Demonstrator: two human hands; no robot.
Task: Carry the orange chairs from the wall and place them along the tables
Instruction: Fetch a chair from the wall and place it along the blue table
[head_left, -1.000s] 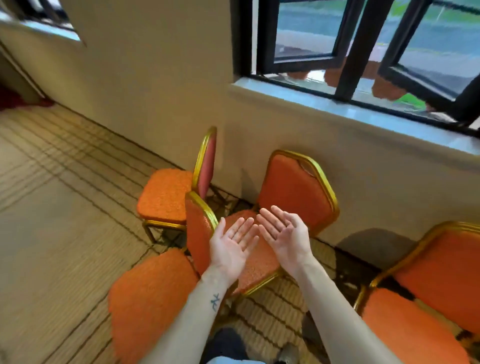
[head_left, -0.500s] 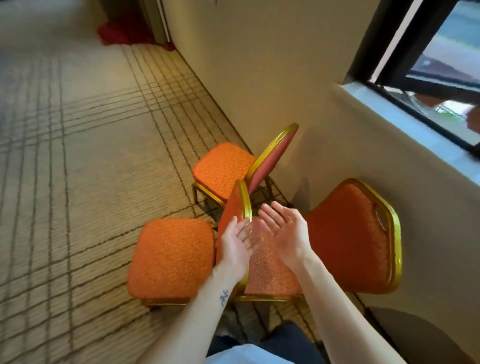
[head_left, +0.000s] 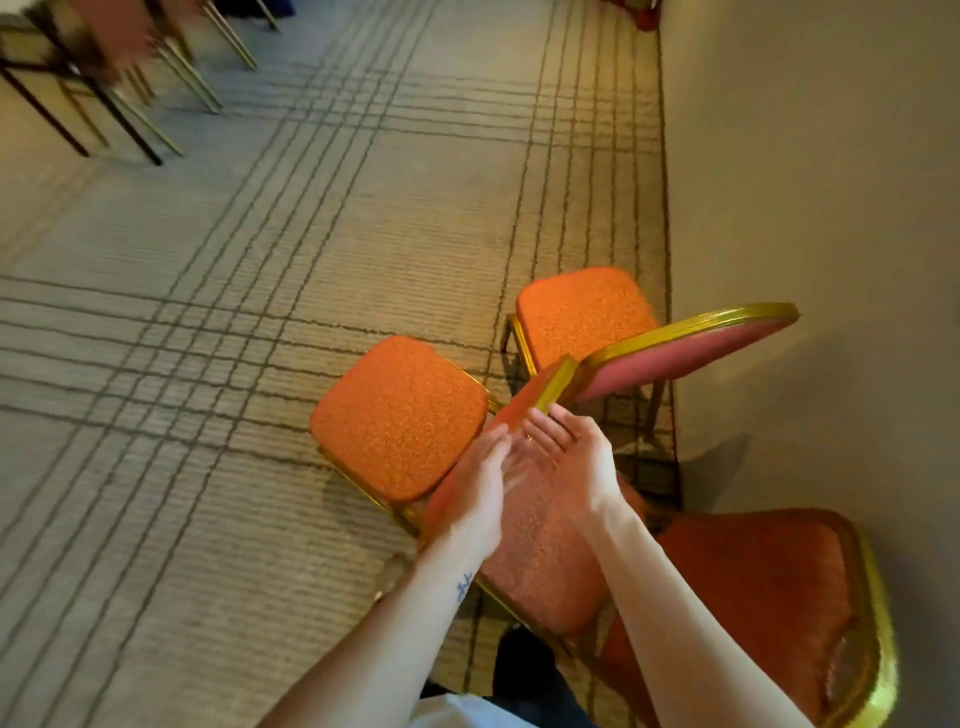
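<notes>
- The carpet (head_left: 260, 338), beige with dark crossing lines, filled most of the view, and the cream wall (head_left: 831, 156) ran up the right side.
- Three orange chairs with gold frames stood clustered by the wall. The near-right chair (head_left: 753, 597) had its seat under the hands and its back toward the lower right.
- The far chair (head_left: 582, 312) sat just beside the wall, seat toward the top of the view, its backrest edge-on and slanting from lower left to upper right.
- The middle chair (head_left: 400, 415) pointed its seat out to the left over the carpet; its backrest ran edge-on from the hands up to the far chair's back.
- At the top left, blurred legs of a desk (head_left: 78, 119) and other chairs showed, well apart from the cluster.
- The left hand (head_left: 478, 499) lay against the middle chair's backrest, its grip flat and unclosed, fingers straight, clasping nothing.
- The right hand (head_left: 566, 467) hovered palm-up just beside it, grip spread wide and empty.
- Compared with half a second before, the view had swung left and the window was out of sight.
</notes>
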